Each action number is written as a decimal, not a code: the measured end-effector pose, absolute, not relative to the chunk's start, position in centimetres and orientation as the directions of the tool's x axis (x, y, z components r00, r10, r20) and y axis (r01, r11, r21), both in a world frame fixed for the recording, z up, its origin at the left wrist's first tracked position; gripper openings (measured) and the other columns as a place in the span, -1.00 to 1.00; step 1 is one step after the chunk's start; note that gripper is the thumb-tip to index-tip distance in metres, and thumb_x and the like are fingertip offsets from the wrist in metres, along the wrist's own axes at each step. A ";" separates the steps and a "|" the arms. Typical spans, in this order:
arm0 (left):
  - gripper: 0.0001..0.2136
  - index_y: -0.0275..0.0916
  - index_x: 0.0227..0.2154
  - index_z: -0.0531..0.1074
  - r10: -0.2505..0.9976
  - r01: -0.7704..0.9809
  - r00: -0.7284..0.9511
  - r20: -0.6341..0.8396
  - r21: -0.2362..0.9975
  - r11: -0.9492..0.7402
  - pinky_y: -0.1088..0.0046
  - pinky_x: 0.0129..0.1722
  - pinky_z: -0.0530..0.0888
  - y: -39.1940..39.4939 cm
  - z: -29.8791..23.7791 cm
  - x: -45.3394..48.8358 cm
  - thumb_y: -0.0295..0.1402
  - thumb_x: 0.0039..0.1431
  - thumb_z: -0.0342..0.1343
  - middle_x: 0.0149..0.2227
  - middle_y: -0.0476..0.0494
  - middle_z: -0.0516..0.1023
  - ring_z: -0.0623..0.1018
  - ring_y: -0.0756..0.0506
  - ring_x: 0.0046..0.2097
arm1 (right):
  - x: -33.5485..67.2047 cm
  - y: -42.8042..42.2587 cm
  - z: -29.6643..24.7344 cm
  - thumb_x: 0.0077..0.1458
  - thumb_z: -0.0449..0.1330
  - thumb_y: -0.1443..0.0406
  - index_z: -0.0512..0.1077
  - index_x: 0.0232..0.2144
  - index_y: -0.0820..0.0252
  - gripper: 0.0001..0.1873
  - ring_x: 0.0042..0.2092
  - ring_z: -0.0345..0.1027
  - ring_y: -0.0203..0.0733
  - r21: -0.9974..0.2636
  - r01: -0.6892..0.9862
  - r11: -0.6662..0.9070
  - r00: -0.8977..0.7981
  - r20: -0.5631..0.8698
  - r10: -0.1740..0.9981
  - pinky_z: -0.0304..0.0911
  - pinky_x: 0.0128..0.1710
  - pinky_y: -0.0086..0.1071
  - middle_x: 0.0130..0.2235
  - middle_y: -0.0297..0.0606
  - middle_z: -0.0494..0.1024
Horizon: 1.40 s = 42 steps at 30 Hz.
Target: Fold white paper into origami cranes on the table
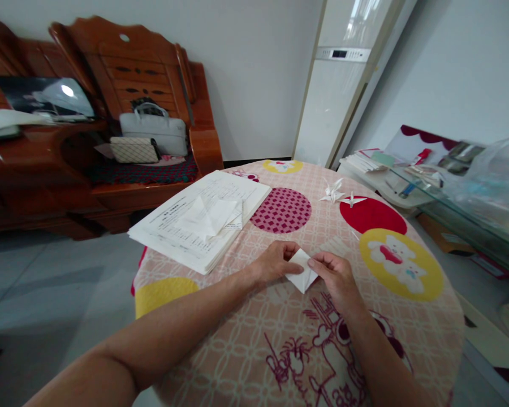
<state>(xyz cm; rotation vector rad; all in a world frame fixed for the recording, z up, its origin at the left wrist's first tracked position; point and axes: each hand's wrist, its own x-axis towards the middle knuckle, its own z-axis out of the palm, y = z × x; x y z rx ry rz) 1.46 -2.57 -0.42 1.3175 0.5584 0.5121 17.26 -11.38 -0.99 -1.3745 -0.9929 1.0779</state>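
A small folded white paper lies on the patterned tablecloth of a round table. My left hand pinches its left edge with the fingers closed. From the right, my right hand grips the paper's right side, fingers curled onto it. Both hands rest on the table near its middle. Two finished white paper cranes stand at the far side of the table.
A stack of printed sheets with loose folded papers on top lies at the table's left. A wooden bench with bags stands behind. A tall white air conditioner and a glass shelf with clutter are at right.
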 end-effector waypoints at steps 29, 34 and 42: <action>-0.82 -0.27 -0.37 0.48 0.692 0.406 0.684 0.230 0.668 -0.623 0.49 -0.31 0.35 -2.1 -0.5 -0.2 -0.53 -0.12 0.20 -0.32 -0.06 0.46 0.44 -0.02 -0.31 | 17.8 -11.4 -1.3 -0.10 0.26 0.37 0.50 -0.35 0.20 -0.84 -0.52 0.30 -0.26 -0.711 0.701 -0.056 0.163 0.083 0.983 0.16 -0.49 -0.41 -0.59 -0.40 0.41; -0.82 -0.30 -0.38 0.50 0.482 0.224 0.843 0.241 0.657 -0.720 0.54 -0.26 0.35 -2.2 -0.2 -0.4 -0.64 0.02 0.07 -0.36 -0.08 0.48 0.46 0.01 -0.29 | 17.1 -11.9 -0.9 -0.07 0.16 0.51 0.48 -0.42 0.23 -0.83 -0.35 0.37 -0.16 -0.513 0.848 0.136 -0.006 0.247 0.969 0.21 -0.35 -0.36 -0.41 -0.23 0.47; -0.82 -0.27 -0.24 0.50 0.250 0.135 0.961 0.119 0.589 -0.797 0.55 -0.27 0.33 -1.3 1.0 -1.9 -0.48 0.05 0.21 -0.27 -0.07 0.48 0.47 -0.01 -0.25 | 17.3 -12.1 -1.1 -0.07 0.04 0.59 0.51 -0.39 0.23 -0.68 -0.29 0.36 -0.18 -0.565 0.746 0.352 -0.215 0.296 0.931 0.24 -0.31 -0.38 -0.37 -0.20 0.47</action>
